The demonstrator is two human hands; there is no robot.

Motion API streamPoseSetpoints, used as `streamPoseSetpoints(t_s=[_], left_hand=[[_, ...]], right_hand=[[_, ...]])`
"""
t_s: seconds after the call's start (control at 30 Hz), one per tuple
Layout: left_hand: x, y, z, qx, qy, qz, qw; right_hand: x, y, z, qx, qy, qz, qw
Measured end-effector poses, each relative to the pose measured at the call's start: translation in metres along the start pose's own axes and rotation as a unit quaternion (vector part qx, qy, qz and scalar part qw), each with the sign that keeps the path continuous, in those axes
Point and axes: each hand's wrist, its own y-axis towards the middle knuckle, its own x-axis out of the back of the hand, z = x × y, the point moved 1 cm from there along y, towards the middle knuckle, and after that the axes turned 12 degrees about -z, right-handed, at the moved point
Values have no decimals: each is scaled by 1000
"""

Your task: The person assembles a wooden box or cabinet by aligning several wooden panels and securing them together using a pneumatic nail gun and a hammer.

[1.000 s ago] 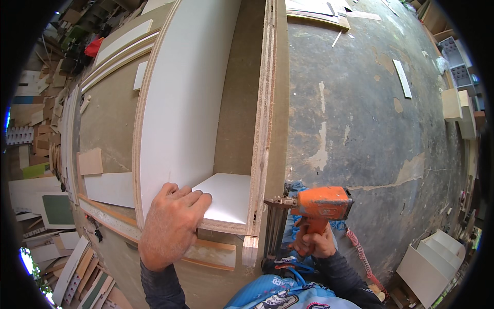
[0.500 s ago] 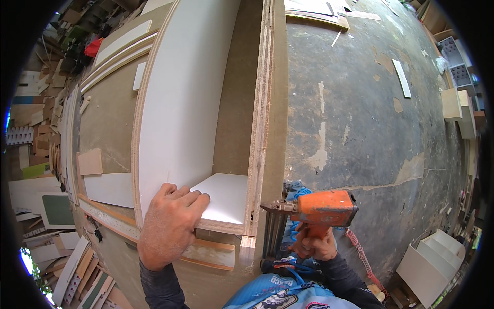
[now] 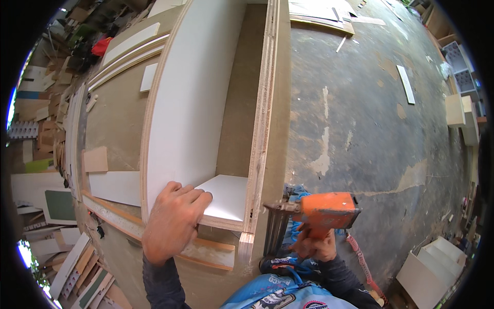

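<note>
A long plywood carcass [image 3: 198, 77] with white inner faces stretches away from me on the work table. My left hand [image 3: 175, 221] is at its near left corner, fingers curled over the near edge of a white end panel [image 3: 226, 198], with the thumb hidden. My right hand [image 3: 315, 242] is wrapped round the handle of an orange nail gun [image 3: 329, 210]. The nail gun's nose points left at the carcass's right side board [image 3: 259, 129], a small gap away from it. A coiled red air hose [image 3: 358, 257] hangs below the gun.
Offcut strips and boards [image 3: 113, 185] lie on the table left of the carcass. Stacked wood scraps [image 3: 77, 273] crowd the far left. On the concrete floor [image 3: 355, 129] to the right are a white strip [image 3: 405, 84], sheets at the back and a white shelf unit [image 3: 432, 268].
The whole view has shifted slightly, with the carcass appearing a little further right. My left hand keeps its hold on the panel, and the nail gun remains beside the right side board.
</note>
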Motion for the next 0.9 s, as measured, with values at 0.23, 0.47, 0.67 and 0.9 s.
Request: streamPoseSetpoints(t_s=[0.23, 0.47, 0.67, 0.9], left_hand=[[13, -9, -21, -25, 19, -150, 988], [16, -105, -43, 167, -86, -525, 830], [-60, -113, -80, 322, -196, -611, 696], [-101, -67, -78, 485, -230, -644, 545]], right_hand=[[25, 42, 50, 152, 72, -51, 984], [64, 79, 99, 243, 40, -108, 963], [61, 108, 111, 194, 38, -132, 971], [31, 143, 143, 184, -2, -119, 976]])
